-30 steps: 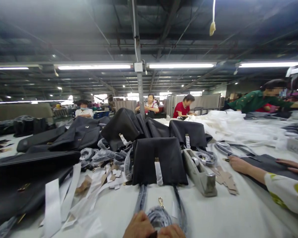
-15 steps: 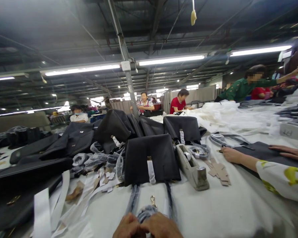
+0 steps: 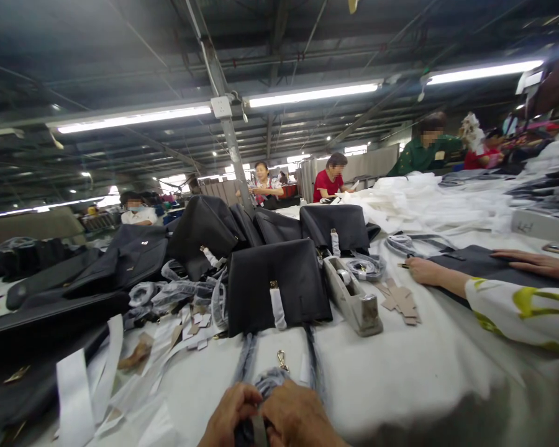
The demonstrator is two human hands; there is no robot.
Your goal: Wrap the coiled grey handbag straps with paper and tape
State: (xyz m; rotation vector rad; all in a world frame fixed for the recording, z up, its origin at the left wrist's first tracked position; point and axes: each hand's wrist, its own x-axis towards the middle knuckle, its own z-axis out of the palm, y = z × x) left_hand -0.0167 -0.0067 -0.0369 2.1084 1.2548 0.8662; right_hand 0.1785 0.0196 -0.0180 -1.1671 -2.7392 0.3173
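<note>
At the bottom of the head view, my left hand [image 3: 230,413] and my right hand [image 3: 300,416] are close together, fingers curled around a coiled plastic-wrapped bag strap [image 3: 271,379]. A gold snap hook [image 3: 282,360] sticks out from the far side of the coil. Some dark and greyish material shows between my hands, too hidden to name. Just beyond stands a black handbag [image 3: 279,288] whose front closure tab is wrapped in white. Its plastic-covered handles run across the white cloth toward my hands.
A tape dispenser [image 3: 353,298] stands right of the bag, beside brown card pieces [image 3: 400,301]. More black bags [image 3: 135,261] and white strips [image 3: 76,391] lie left. A co-worker's hand [image 3: 423,271] rests by a dark panel at right. Other people work farther back.
My hands have shifted slightly left and opened a small gap, showing dark material between them. The whole view has moved a little. A co-worker in green at back right now holds up something white.
</note>
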